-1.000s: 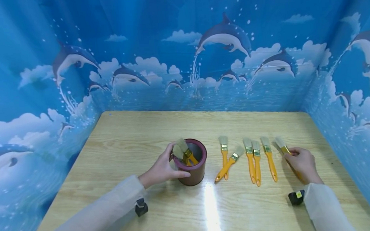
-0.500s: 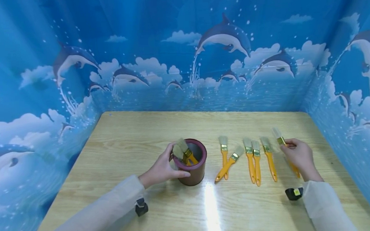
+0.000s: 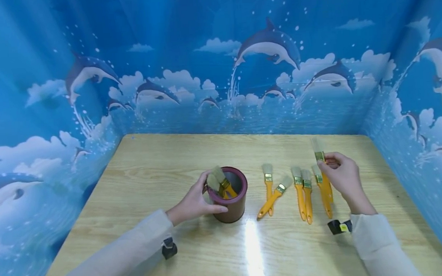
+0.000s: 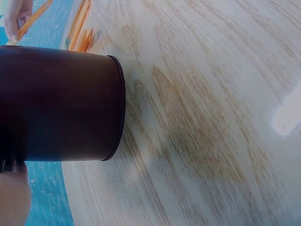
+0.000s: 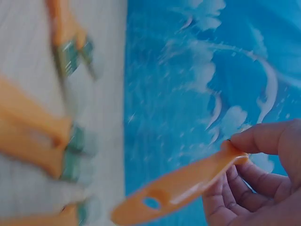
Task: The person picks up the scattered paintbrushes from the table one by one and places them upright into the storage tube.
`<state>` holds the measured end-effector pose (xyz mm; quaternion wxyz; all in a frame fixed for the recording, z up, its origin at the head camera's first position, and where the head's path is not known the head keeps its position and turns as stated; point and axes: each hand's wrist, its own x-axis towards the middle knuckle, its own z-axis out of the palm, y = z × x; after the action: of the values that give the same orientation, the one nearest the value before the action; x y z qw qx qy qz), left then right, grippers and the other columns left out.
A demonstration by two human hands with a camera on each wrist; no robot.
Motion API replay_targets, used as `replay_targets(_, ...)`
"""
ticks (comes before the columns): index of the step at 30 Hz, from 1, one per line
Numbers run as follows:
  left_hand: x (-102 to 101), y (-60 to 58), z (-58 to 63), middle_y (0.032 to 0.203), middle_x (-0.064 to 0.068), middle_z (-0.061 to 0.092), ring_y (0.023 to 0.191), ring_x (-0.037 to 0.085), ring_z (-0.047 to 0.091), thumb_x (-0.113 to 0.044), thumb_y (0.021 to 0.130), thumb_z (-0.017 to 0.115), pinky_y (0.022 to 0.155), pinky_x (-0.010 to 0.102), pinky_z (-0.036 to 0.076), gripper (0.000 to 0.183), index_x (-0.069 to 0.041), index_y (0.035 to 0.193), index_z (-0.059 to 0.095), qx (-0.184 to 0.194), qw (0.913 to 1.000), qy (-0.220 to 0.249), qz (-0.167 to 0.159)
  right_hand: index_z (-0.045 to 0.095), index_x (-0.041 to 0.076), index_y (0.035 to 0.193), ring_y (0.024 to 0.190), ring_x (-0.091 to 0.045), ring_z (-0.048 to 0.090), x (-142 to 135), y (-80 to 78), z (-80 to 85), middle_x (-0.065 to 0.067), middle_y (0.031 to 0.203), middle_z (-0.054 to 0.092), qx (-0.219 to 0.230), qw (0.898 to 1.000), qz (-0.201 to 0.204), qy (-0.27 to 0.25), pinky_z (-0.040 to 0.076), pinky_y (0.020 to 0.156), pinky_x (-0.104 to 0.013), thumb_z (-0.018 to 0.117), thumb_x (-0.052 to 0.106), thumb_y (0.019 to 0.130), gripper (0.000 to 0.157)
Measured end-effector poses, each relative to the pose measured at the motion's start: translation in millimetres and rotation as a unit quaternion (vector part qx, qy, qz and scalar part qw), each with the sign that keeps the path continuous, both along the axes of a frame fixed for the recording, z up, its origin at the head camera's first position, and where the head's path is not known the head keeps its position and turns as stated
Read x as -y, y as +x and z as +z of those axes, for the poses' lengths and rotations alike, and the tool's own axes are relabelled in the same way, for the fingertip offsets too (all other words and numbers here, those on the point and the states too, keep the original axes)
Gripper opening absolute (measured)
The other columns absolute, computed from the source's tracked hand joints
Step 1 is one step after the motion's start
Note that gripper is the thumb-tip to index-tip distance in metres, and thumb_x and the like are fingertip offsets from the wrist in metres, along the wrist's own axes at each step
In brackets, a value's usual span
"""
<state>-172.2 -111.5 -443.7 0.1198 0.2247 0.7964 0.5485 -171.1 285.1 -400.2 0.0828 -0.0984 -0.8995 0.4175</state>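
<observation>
Right hand now lifts the orange-handled paintbrush up-left, pinching it; left hand still grips the dark-red round cup, frame centre.

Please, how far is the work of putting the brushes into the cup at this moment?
Done: two brushes already stand in the brown cup, which the left hand steadies on the table. In hand: the right hand pinches a lifted brush above the row, not yet near the cup. Left: five brushes lie flat on the table to the right of the cup. So roughly a quarter seems finished.
</observation>
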Motion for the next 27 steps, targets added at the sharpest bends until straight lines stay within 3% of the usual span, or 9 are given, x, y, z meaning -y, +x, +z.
replay_targets(6, 0.1, -0.1, -0.6, 0.145, 0.0, 0.041, 0.135, 0.021, 0.038, -0.03, 0.068, 0.089, 0.113, 0.045, 0.031, 0.102, -0.019, 0.147, 0.026, 0.001, 1.0, -0.003, 0.001, 0.056, -0.004, 0.124, 0.084, -0.001, 0.052, 27.7, 4.4, 21.3, -0.012, 0.108, 0.058, -0.012, 0.998, 0.018, -0.067, 0.049, 0.067, -0.01, 0.06, 0.028, 0.095, 0.044)
replay_targets(16, 0.0, 0.2, -1.5, 0.145, 0.001, 0.041, 0.135, 0.021, 0.038, -0.027, 0.067, 0.089, 0.113, 0.044, 0.03, 0.102, -0.018, 0.147, 0.026, -0.003, 1.0, 0.002, 0.0, 0.057, -0.006, 0.117, 0.084, -0.002, 0.056, 73.0, 8.7, 43.2, -0.002, 0.098, 0.058, -0.08, 0.985, 0.066, -0.136, 0.051, 0.071, -0.011, 0.065, 0.021, 0.092, 0.038)
replay_targets(27, -0.1, 0.0, -1.8, 0.145, 0.001, 0.04, 0.135, 0.021, 0.038, -0.027, 0.067, 0.089, 0.113, 0.044, 0.03, 0.104, -0.018, 0.148, 0.025, 0.0, 1.0, 0.0, 0.002, 0.055, -0.004, 0.108, 0.085, -0.012, 0.062, 123.5, 14.3, 58.9, -0.004, 0.093, 0.059, -0.115, 0.954, 0.121, -0.25, 0.057, 0.073, -0.023, 0.067, 0.014, 0.091, 0.027)
